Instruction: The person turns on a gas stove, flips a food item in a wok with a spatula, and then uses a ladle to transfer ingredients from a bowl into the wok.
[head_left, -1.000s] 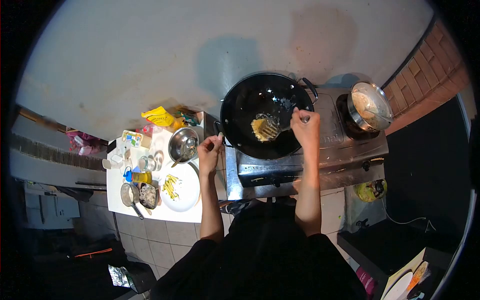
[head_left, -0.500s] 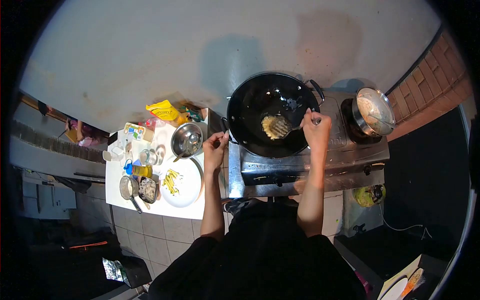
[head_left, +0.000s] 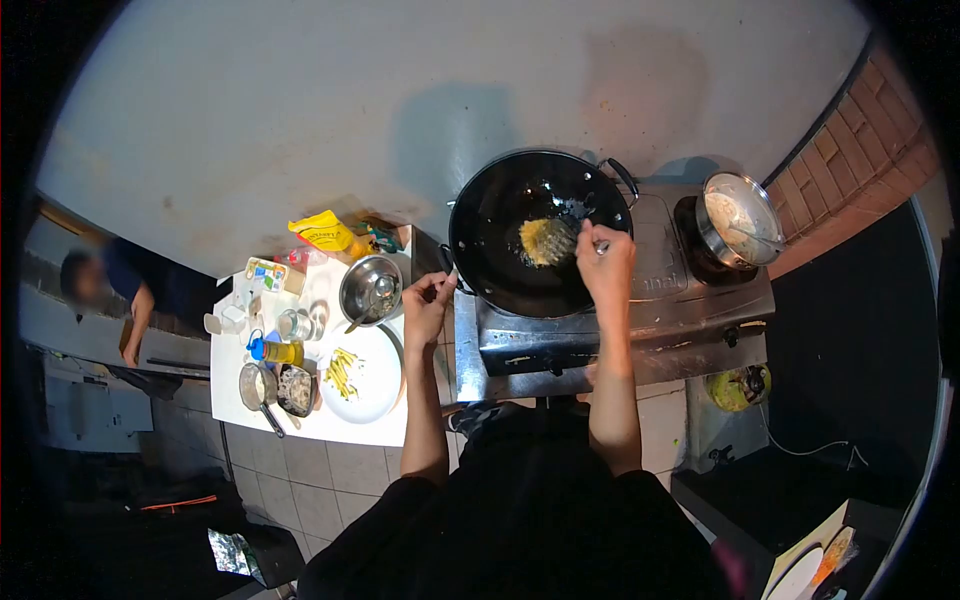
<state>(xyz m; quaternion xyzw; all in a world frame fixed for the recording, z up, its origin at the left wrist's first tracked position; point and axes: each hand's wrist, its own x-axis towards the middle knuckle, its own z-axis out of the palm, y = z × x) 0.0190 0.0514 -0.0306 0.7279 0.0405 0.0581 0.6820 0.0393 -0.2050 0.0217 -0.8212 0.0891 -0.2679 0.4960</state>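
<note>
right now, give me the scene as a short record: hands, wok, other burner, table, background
left hand: left hand at the wok's left handle, grip unclear
right hand: right hand holding a turner
wok: black wok on the stove, golden food at the turner
other burner: steel pan with pale contents and a utensil
table: plate with yellow-green strips, steel bowl, blue-capped bottle
background: another person, far left
</note>
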